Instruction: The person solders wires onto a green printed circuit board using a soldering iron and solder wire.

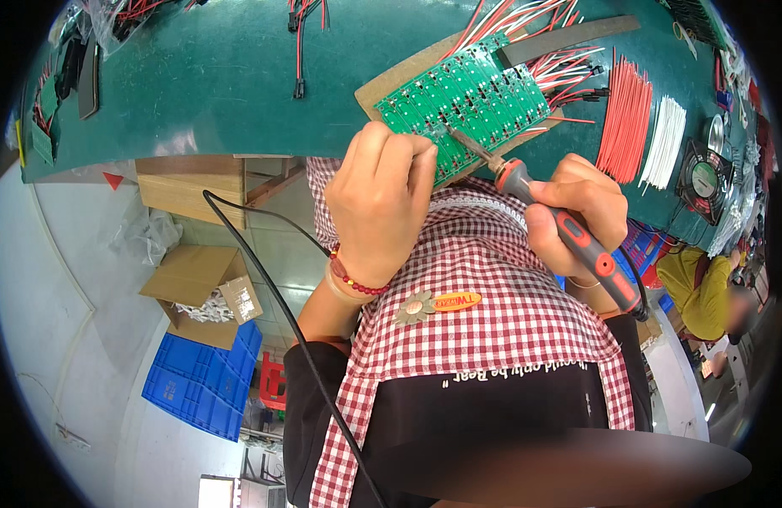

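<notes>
My right hand (581,203) grips a soldering iron (607,269) with a grey and red handle. Its metal tip reaches the green circuit board panel (484,89), which lies tilted on a brown board (371,95). Close by the tip, my left hand (378,203) has its thumb and fingers pinched together over the panel's near edge. Whatever is between those fingers is too small to make out. Red and white wires (569,69) with black connectors run off the panel's far right side. A dark flat bar (573,41) rests across that end.
Right of the panel on the green table (213,85) lie red wires (625,118), white wires (664,140) and a black fan (704,179). A black cable (281,300) hangs at my left. An open carton (188,275) and blue crate (201,381) are lower left; a person (694,292) is at right.
</notes>
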`<act>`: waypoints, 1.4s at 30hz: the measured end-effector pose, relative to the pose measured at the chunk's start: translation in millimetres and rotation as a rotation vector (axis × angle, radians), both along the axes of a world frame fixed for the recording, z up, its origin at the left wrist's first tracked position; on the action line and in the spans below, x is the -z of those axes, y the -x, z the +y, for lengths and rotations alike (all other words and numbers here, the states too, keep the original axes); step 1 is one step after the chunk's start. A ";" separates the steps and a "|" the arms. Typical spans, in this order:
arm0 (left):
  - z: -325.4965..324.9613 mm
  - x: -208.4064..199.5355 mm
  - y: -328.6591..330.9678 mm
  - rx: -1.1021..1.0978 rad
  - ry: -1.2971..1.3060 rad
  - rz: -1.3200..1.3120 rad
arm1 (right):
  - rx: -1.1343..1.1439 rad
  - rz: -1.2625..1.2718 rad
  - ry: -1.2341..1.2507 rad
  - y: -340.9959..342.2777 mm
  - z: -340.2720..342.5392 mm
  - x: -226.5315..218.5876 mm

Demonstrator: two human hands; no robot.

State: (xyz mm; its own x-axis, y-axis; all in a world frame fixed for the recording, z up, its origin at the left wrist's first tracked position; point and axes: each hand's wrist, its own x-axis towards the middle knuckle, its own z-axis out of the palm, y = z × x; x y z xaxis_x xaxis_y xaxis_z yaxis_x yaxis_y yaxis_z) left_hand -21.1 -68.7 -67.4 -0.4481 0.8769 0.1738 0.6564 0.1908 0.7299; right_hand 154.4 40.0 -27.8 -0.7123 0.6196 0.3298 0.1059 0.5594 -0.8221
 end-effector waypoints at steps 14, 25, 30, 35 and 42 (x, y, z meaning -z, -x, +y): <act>-3.6 -4.0 1.5 -0.003 0.006 -0.004 | 0.046 0.062 0.010 -12.2 -0.4 -2.1; -3.7 -0.7 1.6 0.030 0.032 -0.028 | 0.019 0.041 0.023 -3.7 -1.6 7.3; -1.0 0.9 2.4 0.021 0.006 0.007 | 0.016 0.036 0.013 -4.3 -1.1 4.1; -5.2 -3.7 4.0 -0.082 0.030 -0.129 | 0.104 0.114 0.062 -11.0 -1.7 1.3; -8.8 -2.6 9.5 -0.079 -0.021 -0.040 | 0.035 0.069 0.028 2.1 -9.1 8.9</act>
State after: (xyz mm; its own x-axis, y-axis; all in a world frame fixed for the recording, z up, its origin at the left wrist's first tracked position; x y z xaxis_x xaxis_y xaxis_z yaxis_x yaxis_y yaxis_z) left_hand -30.6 -77.5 -64.8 -0.5227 0.8349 0.1726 0.6100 0.2248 0.7599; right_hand 152.3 30.9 -36.7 -0.6665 0.6530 0.3597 0.0673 0.5332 -0.8433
